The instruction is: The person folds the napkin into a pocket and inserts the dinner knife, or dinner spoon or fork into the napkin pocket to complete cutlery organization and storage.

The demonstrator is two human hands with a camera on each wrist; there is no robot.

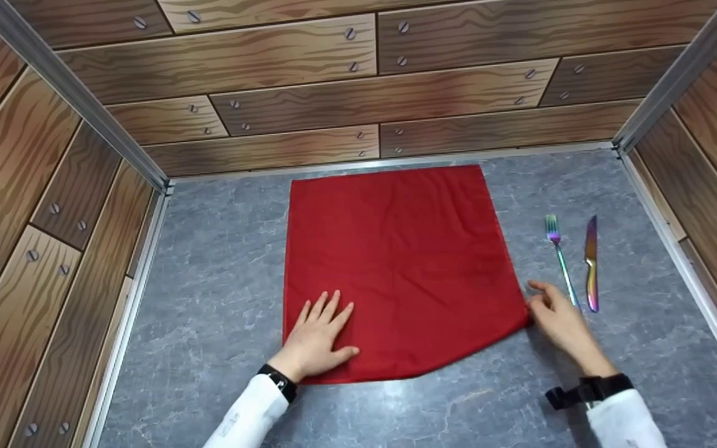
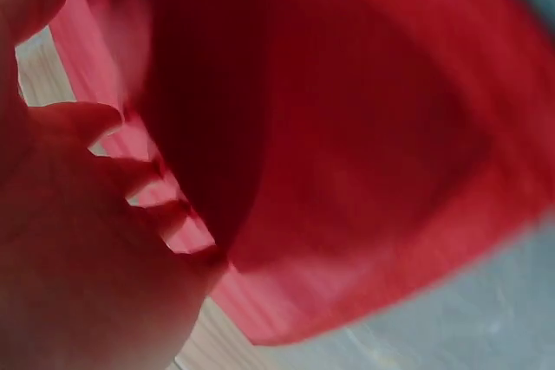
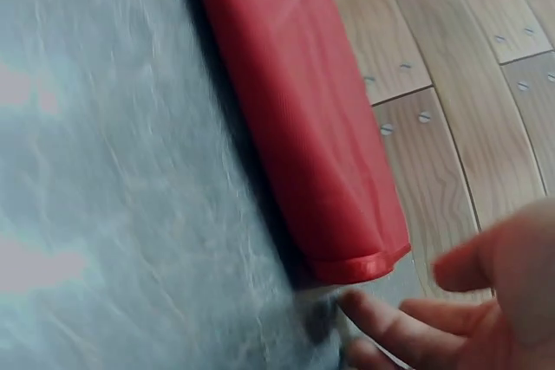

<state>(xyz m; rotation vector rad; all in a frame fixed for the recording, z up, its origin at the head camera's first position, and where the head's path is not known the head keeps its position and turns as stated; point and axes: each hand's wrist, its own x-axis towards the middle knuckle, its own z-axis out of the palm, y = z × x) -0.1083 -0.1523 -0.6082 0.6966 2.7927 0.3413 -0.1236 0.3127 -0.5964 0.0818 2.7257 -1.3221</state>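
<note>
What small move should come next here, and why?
I'd probably have the right hand ease the near right part of the red cloth toward the person: the near edge slants away toward that hand instead of running straight, and the left hand, spread on the near left part, could steady it.

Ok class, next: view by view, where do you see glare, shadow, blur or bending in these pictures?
Head view: mostly crisp, with a pale reflection on the grey tabletop by the red cloth's near edge; left wrist: soft and blurred, the cloth darkly shaded; right wrist: bright glare patches at the left, a dark shadow beside the cloth, wooden planks looking bowed.
</note>
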